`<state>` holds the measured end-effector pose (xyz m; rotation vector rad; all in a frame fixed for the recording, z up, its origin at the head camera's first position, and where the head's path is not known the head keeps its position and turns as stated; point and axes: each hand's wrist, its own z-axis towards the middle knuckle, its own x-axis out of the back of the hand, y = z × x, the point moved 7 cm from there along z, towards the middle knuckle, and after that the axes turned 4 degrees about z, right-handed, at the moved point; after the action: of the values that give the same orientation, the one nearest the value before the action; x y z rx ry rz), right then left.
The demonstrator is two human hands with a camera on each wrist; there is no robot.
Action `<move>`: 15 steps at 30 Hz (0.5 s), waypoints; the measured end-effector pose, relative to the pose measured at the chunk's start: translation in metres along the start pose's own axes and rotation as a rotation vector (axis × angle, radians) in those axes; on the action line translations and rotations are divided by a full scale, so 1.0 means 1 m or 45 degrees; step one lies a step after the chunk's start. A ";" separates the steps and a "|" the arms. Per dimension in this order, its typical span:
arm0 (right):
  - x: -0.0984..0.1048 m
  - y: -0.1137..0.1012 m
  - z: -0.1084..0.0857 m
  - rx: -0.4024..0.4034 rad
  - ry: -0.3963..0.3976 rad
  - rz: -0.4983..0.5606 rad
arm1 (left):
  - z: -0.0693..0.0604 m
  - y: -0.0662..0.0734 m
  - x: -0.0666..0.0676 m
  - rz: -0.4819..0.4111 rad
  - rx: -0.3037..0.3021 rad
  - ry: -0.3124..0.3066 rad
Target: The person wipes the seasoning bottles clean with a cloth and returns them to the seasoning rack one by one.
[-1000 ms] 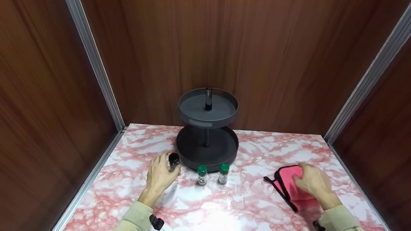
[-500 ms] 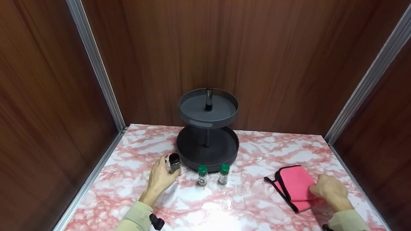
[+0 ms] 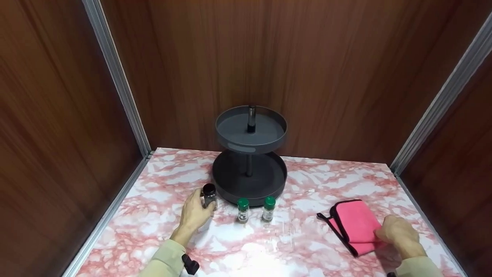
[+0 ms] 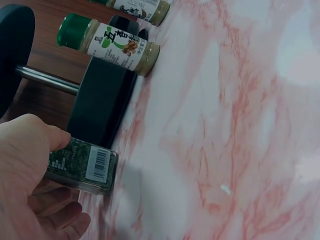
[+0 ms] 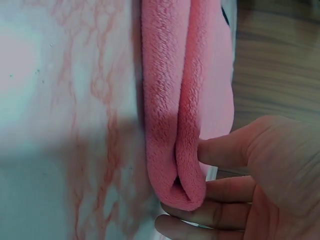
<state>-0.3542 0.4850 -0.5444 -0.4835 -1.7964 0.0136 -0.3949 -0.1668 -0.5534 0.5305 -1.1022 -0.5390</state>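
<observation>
Hold the jar (image 4: 82, 162) straight: your left fingers (image 4: 56, 200) pinch it beside the stand (image 3: 253, 148), right fingers (image 5: 222, 214) the cloth (image 3: 355, 221).

A: Green-capped bottles (image 3: 243, 210) (image 3: 268, 209), count?
B: Two, near side of the stand (image 3: 255, 199). Black-capped bottle (image 3: 210, 195): one, left. Bottle total: three.
A: Stands?
B: One, far; round trays (image 3: 230, 127) (image 3: 230, 173) on it, two.
A: Pink cloth (image 3: 359, 221)?
B: One, right.
A: Left hand (image 3: 195, 213), right hand (image 3: 399, 232)?
B: One each. Sleeves (image 3: 163, 259) (image 3: 419, 266), two.
A: Wooden panels (image 3: 65, 134) (image 3: 192, 69) (image 3: 449, 173)?
B: Three: left, far, right. Metal corner posts (image 3: 120, 79) (image 3: 442, 103), two. Tabletop (image 3: 315, 177), one.
</observation>
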 end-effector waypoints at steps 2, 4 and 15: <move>-0.001 0.001 0.000 -0.022 -0.006 -0.004 | 0.001 -0.001 -0.002 -0.014 -0.005 0.003; -0.002 0.002 0.000 -0.035 -0.008 0.000 | 0.002 -0.003 -0.005 -0.030 -0.008 0.003; -0.005 0.002 -0.003 -0.009 0.061 0.047 | 0.005 -0.010 -0.009 -0.158 0.003 0.005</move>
<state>-0.3499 0.4846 -0.5492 -0.5183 -1.7406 0.0210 -0.4039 -0.1688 -0.5639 0.6050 -1.0707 -0.6445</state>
